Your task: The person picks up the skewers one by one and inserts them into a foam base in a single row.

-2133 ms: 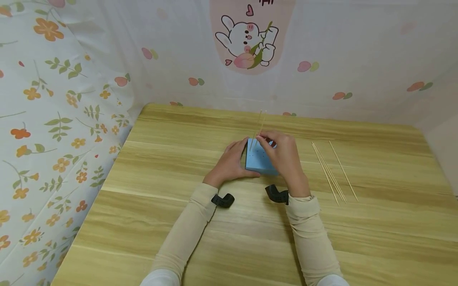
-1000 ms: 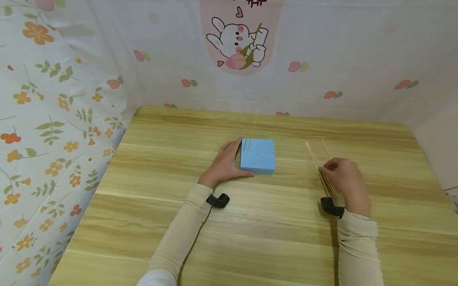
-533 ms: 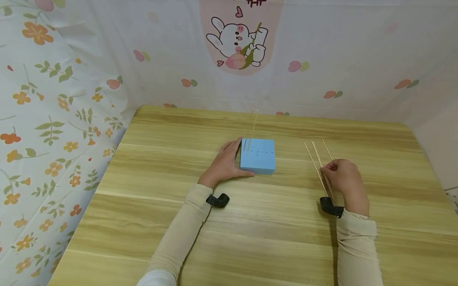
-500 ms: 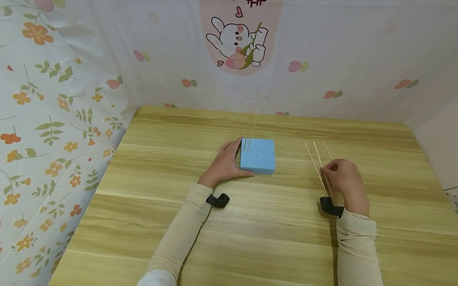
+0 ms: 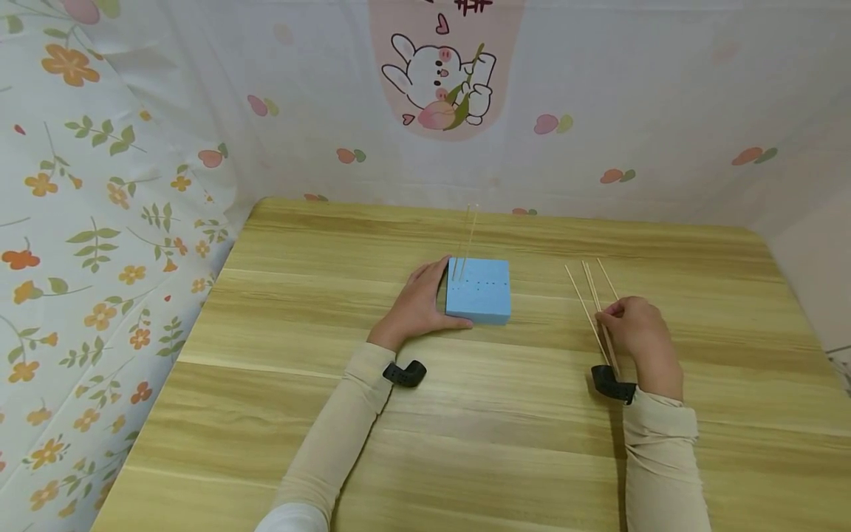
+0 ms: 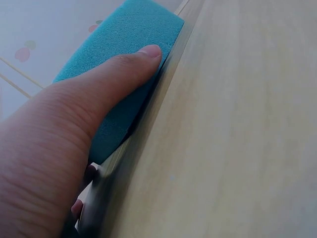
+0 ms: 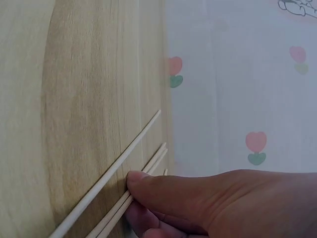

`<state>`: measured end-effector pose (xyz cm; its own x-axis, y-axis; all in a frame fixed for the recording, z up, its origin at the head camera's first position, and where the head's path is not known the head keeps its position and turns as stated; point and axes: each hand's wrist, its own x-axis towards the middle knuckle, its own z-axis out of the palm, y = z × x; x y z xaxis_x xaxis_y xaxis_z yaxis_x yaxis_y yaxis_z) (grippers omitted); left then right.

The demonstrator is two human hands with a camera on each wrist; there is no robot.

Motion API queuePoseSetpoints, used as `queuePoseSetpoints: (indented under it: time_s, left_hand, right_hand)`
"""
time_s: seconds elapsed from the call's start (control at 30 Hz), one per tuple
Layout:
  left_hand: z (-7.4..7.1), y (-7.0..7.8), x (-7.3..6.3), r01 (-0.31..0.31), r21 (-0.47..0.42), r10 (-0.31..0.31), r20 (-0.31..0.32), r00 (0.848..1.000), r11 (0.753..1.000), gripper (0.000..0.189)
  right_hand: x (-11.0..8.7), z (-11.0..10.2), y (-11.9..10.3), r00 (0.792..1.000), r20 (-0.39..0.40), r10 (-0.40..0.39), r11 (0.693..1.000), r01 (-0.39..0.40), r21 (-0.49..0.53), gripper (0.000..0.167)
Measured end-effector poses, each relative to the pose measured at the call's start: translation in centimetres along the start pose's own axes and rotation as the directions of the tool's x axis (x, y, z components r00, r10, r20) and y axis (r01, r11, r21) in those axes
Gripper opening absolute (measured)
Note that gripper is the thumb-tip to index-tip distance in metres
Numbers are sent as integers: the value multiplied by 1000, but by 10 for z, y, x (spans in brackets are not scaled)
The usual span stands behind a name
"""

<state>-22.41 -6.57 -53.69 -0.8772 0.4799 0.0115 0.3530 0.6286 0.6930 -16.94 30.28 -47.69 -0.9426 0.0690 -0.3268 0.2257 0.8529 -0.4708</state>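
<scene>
My left hand (image 5: pixel 415 307) holds a light blue foam block (image 5: pixel 479 303) from its left side, thumb along the front face in the left wrist view. Two thin bamboo sticks (image 5: pixel 470 236) stand in the block's back left corner, near rows of small dark holes. To the right, my right hand (image 5: pixel 640 332) pinches at a close pair of bamboo sticks (image 7: pixel 111 214) lying on the table, thumb on top and curled fingers below. One single stick (image 5: pixel 585 310) lies left of that pair; another stick (image 5: pixel 608 278) shows right of it, partly hidden by the hand.
The wooden table (image 5: pixel 465 443) ends at the back against a white printed cloth (image 5: pixel 299 111). Flowered cloth (image 5: pixel 120 222) hangs along the left. Each wrist carries a black curved mount (image 5: pixel 405 373); the right one overlaps the sticks' near ends.
My right hand has left the block and moved right to the loose sticks. One stick has come apart from the bundle, on its left. My left hand stays on the block.
</scene>
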Motion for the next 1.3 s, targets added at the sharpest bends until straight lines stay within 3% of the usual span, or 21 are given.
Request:
queuePoseSetpoints:
  time_s: [0.83, 1.0, 1.17, 1.23, 1.3]
  left_hand:
    - [0, 1, -2, 16, -10, -16, 1, 1000, 1000, 132]
    - [0, 1, -3, 18, -17, -18, 4, 1000, 1000, 131]
    - [-1, 1, -3, 20, -24, -20, 0, 1000, 1000, 131]
    - [-1, 1, -3, 19, -20, -19, 1, 1000, 1000, 131]
    - [-1, 1, -2, 7, -11, -7, 3, 1000, 1000, 130]
  right_hand:
    - [-3, -2, -3, 1000, 26, 0, 1000, 1, -25, 32]
    - [-11, -6, -11, 997, -48, -64, 998, 64, 7, 34]
    - [-19, -13, -29, 966, -193, -173, 979, 190, 74, 35]
    - [-19, -13, -41, 939, -268, -215, 962, 251, 108, 34]
    - [-17, -10, -54, 896, -360, -261, 936, 326, 132, 31]
